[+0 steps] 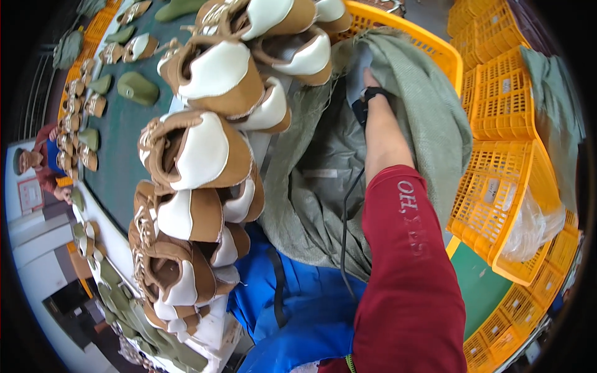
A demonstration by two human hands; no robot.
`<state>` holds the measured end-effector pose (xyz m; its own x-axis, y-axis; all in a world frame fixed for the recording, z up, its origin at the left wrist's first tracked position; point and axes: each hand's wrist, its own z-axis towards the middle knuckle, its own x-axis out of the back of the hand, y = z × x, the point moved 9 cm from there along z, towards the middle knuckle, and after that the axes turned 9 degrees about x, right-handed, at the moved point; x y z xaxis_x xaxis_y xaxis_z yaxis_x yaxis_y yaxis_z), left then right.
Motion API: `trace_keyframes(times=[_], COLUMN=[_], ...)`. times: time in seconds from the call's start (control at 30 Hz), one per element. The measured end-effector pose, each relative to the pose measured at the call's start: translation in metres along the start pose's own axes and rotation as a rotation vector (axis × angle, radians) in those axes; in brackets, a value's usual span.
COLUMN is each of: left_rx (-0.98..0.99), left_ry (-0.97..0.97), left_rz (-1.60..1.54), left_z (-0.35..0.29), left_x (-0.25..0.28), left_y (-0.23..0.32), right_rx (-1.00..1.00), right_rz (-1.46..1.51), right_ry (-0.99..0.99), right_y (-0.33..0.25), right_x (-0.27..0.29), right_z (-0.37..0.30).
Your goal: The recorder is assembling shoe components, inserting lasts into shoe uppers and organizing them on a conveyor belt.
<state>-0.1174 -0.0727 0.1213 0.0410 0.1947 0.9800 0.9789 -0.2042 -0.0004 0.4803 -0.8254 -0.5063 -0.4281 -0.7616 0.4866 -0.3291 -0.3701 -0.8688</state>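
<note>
My right hand (370,79) reaches down into a green woven sack (429,118) that lines a yellow plastic crate (457,59). A dark band circles its wrist. Against the hand lies a grey-blue piece (359,69), whose kind I cannot make out; the fingers are hidden there. Inside the sack, a pale strip (320,173) shows on the dark fabric, and a black cord (344,230) runs down over the sack's near edge. Left of the sack, brown and white shoes (214,68) are piled several high. My left hand is out of view.
Beyond the shoe pile runs a green conveyor belt (127,186) with shoes and green shoe lasts (138,88). A co-worker (46,158) stands at its far side. Stacked yellow crates (497,193) line the right. Blue cloth (292,311) covers my front.
</note>
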Motion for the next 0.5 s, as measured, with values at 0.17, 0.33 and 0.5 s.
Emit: trace_keyframes(times=[0.17, 0.33, 0.5], left_rx=[0.185, -0.191, -0.541], left_ry=[0.014, -0.025, -0.104], left_rz=[-0.077, -0.493, -0.496], left_z=[-0.013, -0.011, -0.127], left_x=[-0.003, -0.031, -0.061], left_y=[-0.074, -0.018, 0.125], right_rx=[0.007, -0.282, -0.606], right_rz=[-0.109, 0.029, 0.826], right_ry=[-0.263, -0.907, -0.606], right_y=[0.022, -0.009, -0.052], right_x=[0.029, 0.063, 0.147], right_z=[-0.013, -0.168, -0.213])
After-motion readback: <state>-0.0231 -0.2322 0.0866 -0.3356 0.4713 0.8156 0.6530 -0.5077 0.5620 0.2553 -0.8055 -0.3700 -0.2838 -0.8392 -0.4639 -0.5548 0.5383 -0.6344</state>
